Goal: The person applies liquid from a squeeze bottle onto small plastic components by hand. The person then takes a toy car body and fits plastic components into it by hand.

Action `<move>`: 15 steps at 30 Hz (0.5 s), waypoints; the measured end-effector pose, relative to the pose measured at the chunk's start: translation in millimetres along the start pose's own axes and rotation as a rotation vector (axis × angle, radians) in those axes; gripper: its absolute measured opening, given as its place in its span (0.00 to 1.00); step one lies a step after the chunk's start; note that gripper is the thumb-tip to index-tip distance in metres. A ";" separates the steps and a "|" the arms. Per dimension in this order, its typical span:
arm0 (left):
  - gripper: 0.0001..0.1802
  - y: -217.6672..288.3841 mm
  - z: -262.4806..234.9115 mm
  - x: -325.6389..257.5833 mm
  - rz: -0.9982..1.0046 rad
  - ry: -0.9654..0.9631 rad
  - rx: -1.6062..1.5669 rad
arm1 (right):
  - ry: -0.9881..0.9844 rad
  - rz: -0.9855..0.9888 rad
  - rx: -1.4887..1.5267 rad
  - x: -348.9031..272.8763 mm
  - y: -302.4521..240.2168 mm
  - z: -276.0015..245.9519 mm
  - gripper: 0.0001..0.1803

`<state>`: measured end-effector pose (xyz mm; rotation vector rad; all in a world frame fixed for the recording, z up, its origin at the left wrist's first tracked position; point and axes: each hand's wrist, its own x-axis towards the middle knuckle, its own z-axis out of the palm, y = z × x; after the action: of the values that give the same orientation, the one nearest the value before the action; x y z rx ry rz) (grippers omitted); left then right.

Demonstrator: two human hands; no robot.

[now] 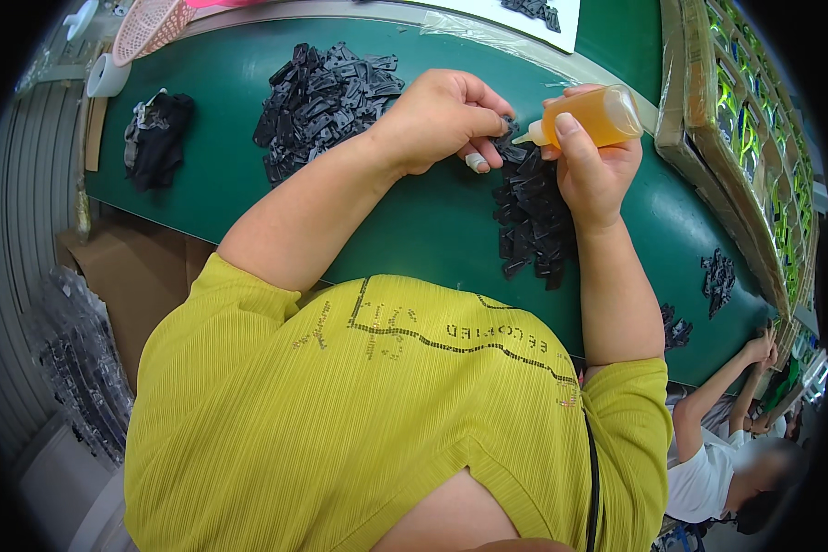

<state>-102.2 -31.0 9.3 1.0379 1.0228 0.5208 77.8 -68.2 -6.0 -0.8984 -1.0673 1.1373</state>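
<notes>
My right hand (591, 166) is wrapped round a clear squeeze bottle (600, 114) of amber liquid. The bottle lies tilted on its side, its narrow nozzle (524, 139) pointing left. Right at that tip, my left hand (443, 124) pinches a small black plastic part (506, 132) between thumb and fingers. One of its fingertips wears a white wrap. Below the bottle, a stack of black plastic parts (532, 216) spreads over the green table. A larger heap of similar black parts (320, 106) lies behind my left forearm. Whether liquid leaves the nozzle cannot be made out.
On the green table (414, 225), a dark crumpled cloth (159, 138) lies at the left. A pink basket (152, 28) and a white tape roll (108, 75) sit at the far left. Cardboard-edged racks (699, 120) line the right side. A co-worker (718, 469) sits at the lower right.
</notes>
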 end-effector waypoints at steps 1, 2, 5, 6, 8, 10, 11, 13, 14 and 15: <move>0.14 -0.1 0.2 0.1 0.000 0.000 0.000 | -0.001 -0.012 0.007 0.2 0.2 -0.1 0.16; 0.14 -0.3 0.5 0.1 -0.002 0.000 -0.006 | -0.001 -0.011 0.008 0.0 0.1 0.1 0.16; 0.14 -0.9 0.5 0.3 -0.006 -0.001 -0.011 | 0.015 -0.018 0.002 0.1 0.3 0.4 0.17; 0.14 -1.1 0.4 0.6 -0.008 -0.004 -0.010 | 0.002 -0.018 0.004 0.1 1.1 -0.8 0.16; 0.14 -1.0 0.4 1.1 -0.008 -0.005 -0.008 | -0.010 -0.017 0.005 -0.2 1.2 -0.7 0.16; 0.14 -0.8 0.1 1.6 -0.009 -0.006 -0.007 | 0.007 -0.009 0.011 -0.6 0.3 1.4 0.16; 0.14 -0.4 -0.2 2.0 -0.012 -0.009 -0.008 | 0.008 -0.009 0.010 -0.4 0.6 1.2 0.16; 0.14 -0.4 -1.0 2.3 -0.016 -0.010 -0.010 | -0.022 0.006 0.000 0.1 2.2 0.8 0.16; 0.14 0.0 -1.4 2.8 -0.016 -0.006 -0.010 | -0.022 0.006 0.001 1.2 3.5 0.8 0.16; 0.14 0.3 -1.4 2.5 -0.016 -0.001 -0.010 | -0.012 -0.020 0.001 2.3 4.3 0.9 0.16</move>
<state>-102.2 -28.4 8.3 1.0200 1.0258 0.5123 76.0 -65.1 -9.5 -0.8790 -1.0836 1.1279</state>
